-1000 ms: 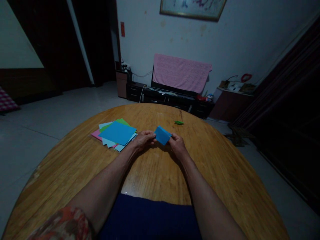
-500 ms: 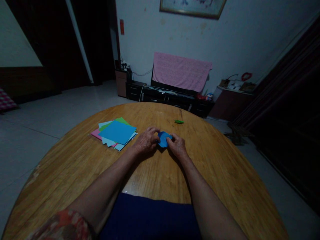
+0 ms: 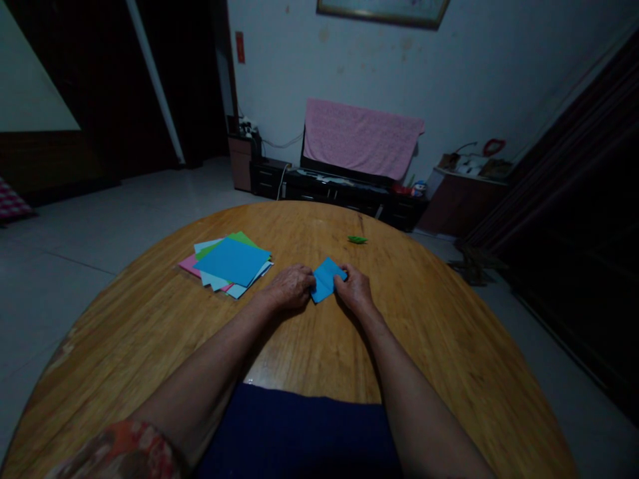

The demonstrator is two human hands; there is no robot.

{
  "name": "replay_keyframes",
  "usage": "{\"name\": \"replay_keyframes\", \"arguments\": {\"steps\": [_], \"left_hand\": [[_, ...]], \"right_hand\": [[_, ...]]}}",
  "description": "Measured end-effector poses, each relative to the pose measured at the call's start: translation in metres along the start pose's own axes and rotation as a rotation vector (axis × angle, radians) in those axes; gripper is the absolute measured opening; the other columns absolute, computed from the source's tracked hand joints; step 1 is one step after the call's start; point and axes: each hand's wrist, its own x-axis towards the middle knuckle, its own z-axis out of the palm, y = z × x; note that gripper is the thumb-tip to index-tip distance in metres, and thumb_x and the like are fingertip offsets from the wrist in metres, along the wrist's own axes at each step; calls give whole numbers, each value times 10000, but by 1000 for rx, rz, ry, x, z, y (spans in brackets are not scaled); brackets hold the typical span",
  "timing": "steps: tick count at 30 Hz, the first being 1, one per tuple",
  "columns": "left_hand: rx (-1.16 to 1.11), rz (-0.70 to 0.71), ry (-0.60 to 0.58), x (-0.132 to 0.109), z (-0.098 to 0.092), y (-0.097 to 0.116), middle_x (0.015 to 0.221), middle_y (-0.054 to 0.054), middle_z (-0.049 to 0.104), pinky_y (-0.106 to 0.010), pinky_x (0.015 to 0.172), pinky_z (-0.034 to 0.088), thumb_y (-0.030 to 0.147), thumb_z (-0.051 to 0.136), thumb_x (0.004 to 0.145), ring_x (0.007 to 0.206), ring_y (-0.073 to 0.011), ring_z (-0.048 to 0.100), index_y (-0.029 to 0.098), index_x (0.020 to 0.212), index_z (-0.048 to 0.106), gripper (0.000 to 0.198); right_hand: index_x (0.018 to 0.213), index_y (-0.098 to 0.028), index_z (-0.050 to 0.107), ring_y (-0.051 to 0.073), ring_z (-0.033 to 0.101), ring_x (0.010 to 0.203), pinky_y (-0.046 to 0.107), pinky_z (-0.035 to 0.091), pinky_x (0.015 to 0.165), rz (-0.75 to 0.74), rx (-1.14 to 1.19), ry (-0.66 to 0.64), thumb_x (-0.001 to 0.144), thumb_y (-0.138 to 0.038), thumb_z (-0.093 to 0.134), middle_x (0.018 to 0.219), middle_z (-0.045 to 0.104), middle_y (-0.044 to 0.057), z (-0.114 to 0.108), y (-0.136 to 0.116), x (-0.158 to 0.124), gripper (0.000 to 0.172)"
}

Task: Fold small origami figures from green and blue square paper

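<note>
Between my hands is a small folded piece of blue paper (image 3: 327, 278), squarish, with a crease across its middle. My left hand (image 3: 294, 286) grips its left corner, fingers curled and partly hidden. On the right edge my right hand (image 3: 353, 285) pinches it, thumb on top. To the left lies a fanned stack of coloured paper sheets (image 3: 233, 261), blue uppermost, with green, pink and pale blue ones sticking out below. A small green folded paper piece (image 3: 357, 239) rests beyond my right hand.
The round wooden table (image 3: 429, 332) fills the foreground, its far edge curving ahead of my hands. Past it stand a low black cabinet (image 3: 309, 189) and a screen draped with a pink towel (image 3: 362, 138). Dark blue cloth (image 3: 299, 432) shows at the near edge.
The blue paper has gone from a partly raised, many-sided shape to a flatter square with a visible crease. My left fingers have come down and drawn slightly back. The view has tilted slightly.
</note>
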Motion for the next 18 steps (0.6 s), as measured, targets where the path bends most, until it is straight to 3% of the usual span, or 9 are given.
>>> {"name": "replay_keyframes", "arguments": {"steps": [8,12,15,18], "left_hand": [[-65,47,0,-3,-1,-3,1041,-57,635,-315,865,430,234,499,821,960,-196,580,247,1005,717,285],[-72,53,-15,-2,0,-5,1034,-44,636,-304,860,422,295,474,875,949,-183,582,269,1009,724,285],[-83,59,-12,-1,2,-7,1034,-41,636,-299,862,417,308,476,884,952,-178,582,278,1031,720,286],[-106,54,-2,0,5,-9,1047,-44,631,-299,871,413,320,474,889,957,-177,579,273,1033,720,288]], "right_hand": [[1188,-162,585,222,640,794,311,468,754,2,-141,-81,800,-237,521,931,703,94,-4,-2,-4,400],[1214,-130,560,260,581,979,351,459,829,-92,-192,-56,759,-185,558,1108,631,146,-10,-3,-8,459],[1125,-152,612,265,514,1066,366,433,882,-252,-202,-57,737,-127,562,1158,589,139,-14,-4,-9,392],[937,-192,673,234,536,972,351,423,863,-349,-201,-172,759,-88,527,992,631,93,-15,-4,-10,252]]}}
